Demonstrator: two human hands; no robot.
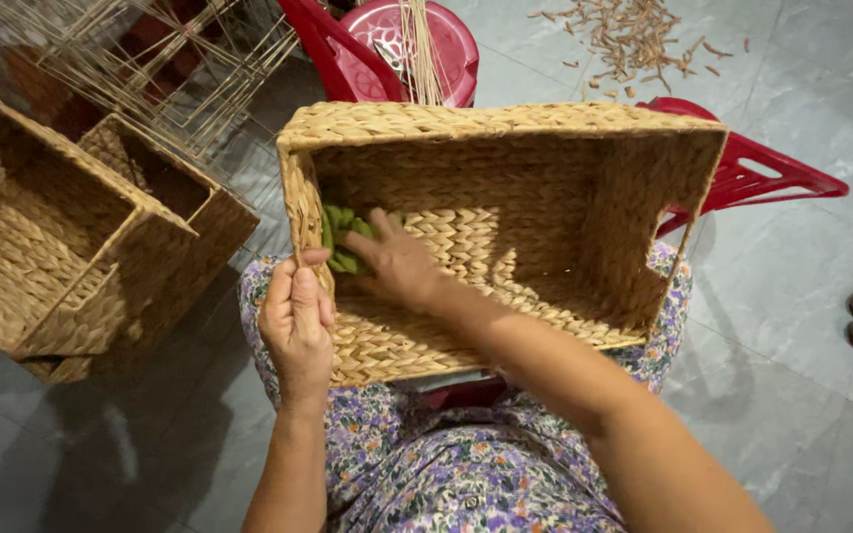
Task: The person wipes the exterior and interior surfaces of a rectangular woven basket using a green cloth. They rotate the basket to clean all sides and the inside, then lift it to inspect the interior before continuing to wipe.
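— What's the floor like?
— Large grey stone-look tiles (802, 326), glossy, with soft light reflecting off them. A scatter of brown cut fibre scraps (644, 39) lies at the top.

— Any furniture?
— A red plastic stool (426, 44) at the top centre and a red plastic chair (762, 178) to the right. On the left sit two finished woven baskets (71, 247), with bare wire frames (150, 69) stacked behind them.

— Walls or windows?
— None in view

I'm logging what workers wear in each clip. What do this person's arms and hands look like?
Both forearms are bare, no sleeves in view. The left hand and right hand show no gloves, rings or watch. Below them is a purple floral garment.
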